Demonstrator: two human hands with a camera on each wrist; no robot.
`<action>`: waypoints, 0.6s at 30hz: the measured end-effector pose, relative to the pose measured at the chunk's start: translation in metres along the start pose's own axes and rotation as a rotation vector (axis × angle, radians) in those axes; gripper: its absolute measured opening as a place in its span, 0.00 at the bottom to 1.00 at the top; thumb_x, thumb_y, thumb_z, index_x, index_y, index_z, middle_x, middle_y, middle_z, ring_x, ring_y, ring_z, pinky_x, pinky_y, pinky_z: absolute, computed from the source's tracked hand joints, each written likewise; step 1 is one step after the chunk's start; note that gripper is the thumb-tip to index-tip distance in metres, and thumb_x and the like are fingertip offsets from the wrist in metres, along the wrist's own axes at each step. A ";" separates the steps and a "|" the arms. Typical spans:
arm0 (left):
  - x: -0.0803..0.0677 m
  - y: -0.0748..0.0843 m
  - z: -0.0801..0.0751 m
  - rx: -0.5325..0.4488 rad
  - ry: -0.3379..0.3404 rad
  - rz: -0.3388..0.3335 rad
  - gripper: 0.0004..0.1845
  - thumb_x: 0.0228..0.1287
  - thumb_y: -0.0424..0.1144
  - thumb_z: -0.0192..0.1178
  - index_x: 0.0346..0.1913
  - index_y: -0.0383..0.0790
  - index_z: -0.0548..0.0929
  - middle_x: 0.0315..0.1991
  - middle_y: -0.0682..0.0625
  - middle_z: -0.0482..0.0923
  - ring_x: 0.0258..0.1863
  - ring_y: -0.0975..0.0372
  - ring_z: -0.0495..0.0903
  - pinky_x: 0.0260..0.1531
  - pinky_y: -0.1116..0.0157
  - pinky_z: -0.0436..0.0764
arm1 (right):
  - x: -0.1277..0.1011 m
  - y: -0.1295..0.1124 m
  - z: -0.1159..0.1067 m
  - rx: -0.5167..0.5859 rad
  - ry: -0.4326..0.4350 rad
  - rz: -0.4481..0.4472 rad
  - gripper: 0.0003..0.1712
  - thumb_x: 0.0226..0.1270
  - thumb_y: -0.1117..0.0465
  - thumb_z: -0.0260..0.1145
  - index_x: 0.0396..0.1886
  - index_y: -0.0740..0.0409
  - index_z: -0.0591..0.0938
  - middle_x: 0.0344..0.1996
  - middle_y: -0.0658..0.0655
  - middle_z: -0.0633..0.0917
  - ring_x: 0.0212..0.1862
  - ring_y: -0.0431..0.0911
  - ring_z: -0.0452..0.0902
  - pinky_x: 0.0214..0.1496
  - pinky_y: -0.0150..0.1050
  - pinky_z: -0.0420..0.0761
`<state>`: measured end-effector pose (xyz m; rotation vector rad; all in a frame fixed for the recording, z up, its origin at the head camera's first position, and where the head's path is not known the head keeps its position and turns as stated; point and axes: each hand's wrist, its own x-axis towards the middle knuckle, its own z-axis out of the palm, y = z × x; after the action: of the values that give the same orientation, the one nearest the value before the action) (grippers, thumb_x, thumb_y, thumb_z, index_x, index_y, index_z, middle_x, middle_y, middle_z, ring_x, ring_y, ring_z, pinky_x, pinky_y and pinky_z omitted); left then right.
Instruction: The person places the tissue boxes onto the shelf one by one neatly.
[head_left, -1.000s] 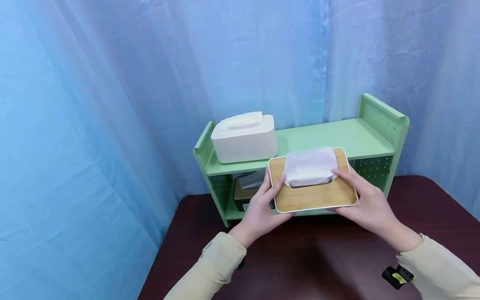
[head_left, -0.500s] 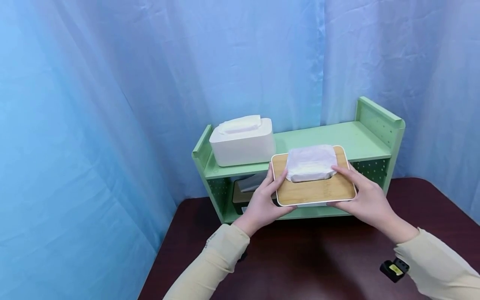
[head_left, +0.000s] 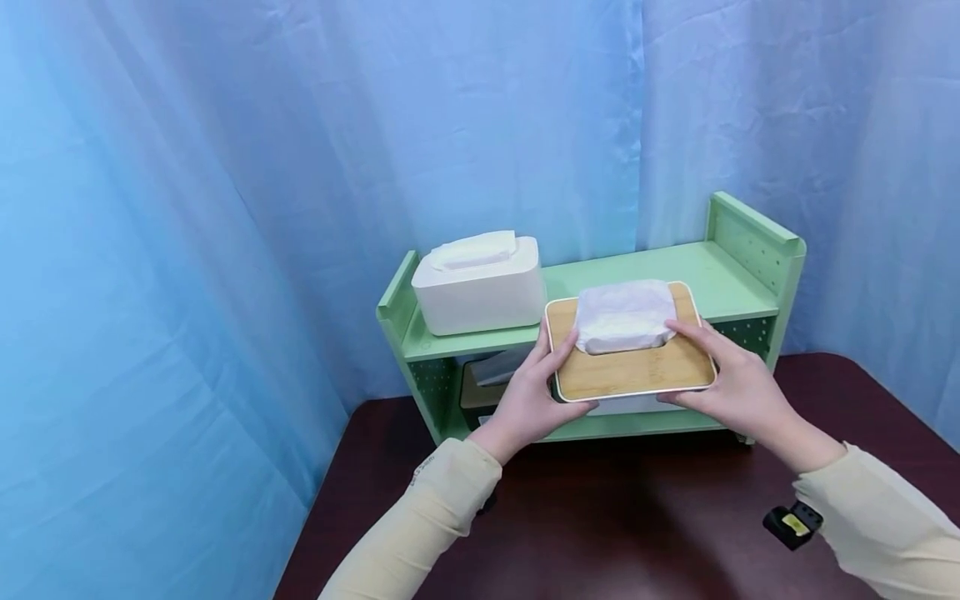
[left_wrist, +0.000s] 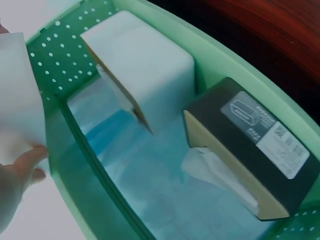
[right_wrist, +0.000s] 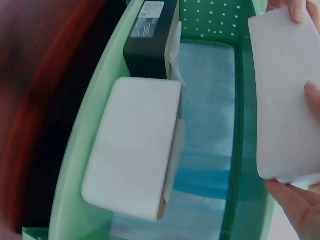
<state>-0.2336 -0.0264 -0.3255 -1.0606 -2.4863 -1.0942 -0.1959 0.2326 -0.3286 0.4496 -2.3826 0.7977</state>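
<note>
A tissue box (head_left: 611, 375) with a bamboo lid and white sides is held up in front of the green shelf, its lid facing the head camera. White tissue (head_left: 626, 312) sticks out of the slot. My left hand (head_left: 525, 404) grips the left end, thumb on the lid and fingers round the side. At the other end my right hand (head_left: 742, 387) grips it the same way, thumb tip beside the tissue. Both wrist views show the plain white front of the held box (right_wrist: 285, 85), which overlaps the shelf's edge there.
The green two-tier shelf (head_left: 675, 258) stands on a dark red table (head_left: 600, 517). A white tissue box (head_left: 480, 300) sits on its top left. On the lower tier are a black tissue box (left_wrist: 245, 145) and a white, wooden-lidded one (left_wrist: 145, 60). Blue curtains (head_left: 450, 108) hang behind.
Both hands have raised the bamboo-lidded tissue box slightly and moved it a little right relative to the shelf. The grip is unchanged. The head view has shifted slightly.
</note>
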 end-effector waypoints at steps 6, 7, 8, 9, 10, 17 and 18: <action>0.013 0.014 -0.014 -0.047 -0.117 -0.124 0.48 0.52 0.42 0.72 0.73 0.50 0.55 0.76 0.45 0.33 0.72 0.58 0.55 0.55 0.69 0.75 | 0.017 0.002 -0.025 0.017 -0.200 0.089 0.54 0.40 0.51 0.81 0.68 0.56 0.66 0.61 0.76 0.69 0.53 0.67 0.72 0.45 0.59 0.73; 0.016 0.017 -0.017 -0.071 -0.146 -0.150 0.48 0.52 0.42 0.71 0.73 0.50 0.55 0.76 0.45 0.32 0.72 0.58 0.56 0.54 0.69 0.76 | 0.021 0.003 -0.030 0.022 -0.242 0.112 0.54 0.41 0.50 0.80 0.69 0.55 0.65 0.62 0.75 0.68 0.53 0.66 0.72 0.45 0.57 0.73; 0.020 0.019 -0.020 -0.083 -0.174 -0.176 0.47 0.53 0.42 0.71 0.73 0.51 0.55 0.76 0.45 0.32 0.72 0.59 0.56 0.52 0.69 0.77 | 0.025 0.003 -0.035 0.031 -0.286 0.136 0.54 0.42 0.49 0.79 0.70 0.55 0.64 0.63 0.74 0.67 0.54 0.66 0.71 0.46 0.57 0.73; 0.023 0.020 -0.023 -0.081 -0.197 -0.197 0.47 0.54 0.43 0.70 0.73 0.53 0.55 0.76 0.45 0.33 0.71 0.59 0.57 0.52 0.68 0.77 | 0.029 0.004 -0.040 0.045 -0.328 0.160 0.55 0.44 0.48 0.79 0.71 0.54 0.63 0.64 0.74 0.65 0.55 0.66 0.71 0.45 0.55 0.73; 0.027 0.021 -0.027 -0.074 -0.216 -0.215 0.46 0.54 0.45 0.70 0.73 0.54 0.55 0.76 0.45 0.33 0.72 0.58 0.56 0.55 0.66 0.75 | 0.034 0.004 -0.044 0.062 -0.367 0.180 0.54 0.45 0.48 0.78 0.72 0.54 0.62 0.65 0.73 0.64 0.55 0.66 0.72 0.44 0.51 0.74; 0.055 0.024 -0.045 -0.106 -0.304 -0.320 0.43 0.55 0.51 0.68 0.72 0.61 0.58 0.75 0.48 0.48 0.67 0.52 0.66 0.62 0.62 0.69 | 0.063 0.009 -0.065 0.229 -0.573 0.295 0.51 0.57 0.52 0.71 0.75 0.54 0.54 0.71 0.74 0.49 0.58 0.67 0.70 0.43 0.44 0.80; 0.059 0.023 -0.047 -0.120 -0.306 -0.335 0.42 0.55 0.51 0.68 0.72 0.61 0.58 0.74 0.49 0.52 0.64 0.53 0.70 0.59 0.62 0.72 | 0.067 0.010 -0.067 0.259 -0.597 0.313 0.50 0.59 0.52 0.70 0.75 0.54 0.52 0.71 0.75 0.47 0.59 0.67 0.69 0.44 0.45 0.81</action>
<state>-0.2628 -0.0181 -0.2531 -0.9228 -2.9569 -1.2679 -0.2245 0.2745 -0.2476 0.4726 -2.9607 1.2646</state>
